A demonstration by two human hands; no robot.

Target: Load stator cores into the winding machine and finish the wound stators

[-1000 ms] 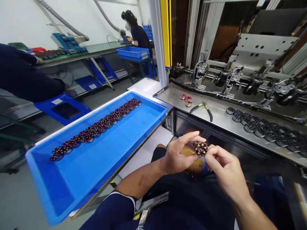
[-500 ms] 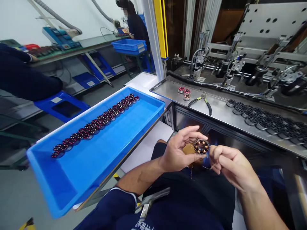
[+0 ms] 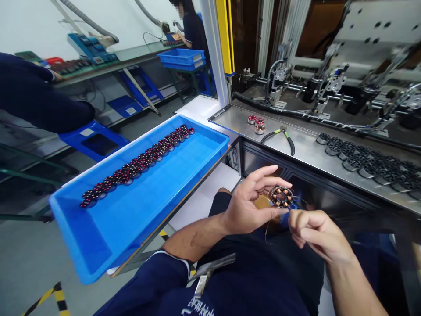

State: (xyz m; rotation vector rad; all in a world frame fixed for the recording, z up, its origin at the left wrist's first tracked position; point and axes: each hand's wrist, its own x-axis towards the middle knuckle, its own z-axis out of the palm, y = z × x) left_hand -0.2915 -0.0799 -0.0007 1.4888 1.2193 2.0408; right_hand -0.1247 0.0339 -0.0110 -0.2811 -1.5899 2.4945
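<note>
Both hands are up above the lap, and look at the left hand (image 3: 248,204): forearm angling in from its navy sleeve (image 3: 164,274), thumb stretched out underneath, fingers arched over the top, parted only as wide as the copper-wound ring (image 3: 282,197) between them. That's a light fingertip hold, the ring's face tipped up towards the wearer, copper coils showing all round. Fine wire ends stray off its right side, and a loose wire (image 3: 266,231) dangles below the left thumb.

In from the other side, the right hand (image 3: 317,232)! Forearm rising from the lower corner, knuckles up, fingers curled in tight, thumb folded against the index finger, the tips just beside the ring's lower right edge. Whether a wire is pinched in there, I can't tell from here.

Beyond them on the metal bench (image 3: 305,140), pliers (image 3: 290,145) lie with handles spread near three small rings (image 3: 259,129), with black rings (image 3: 365,162) massed to the right. Over to the left, the blue tray (image 3: 148,193) carries a long band of dark-and-red rings (image 3: 141,161).
</note>
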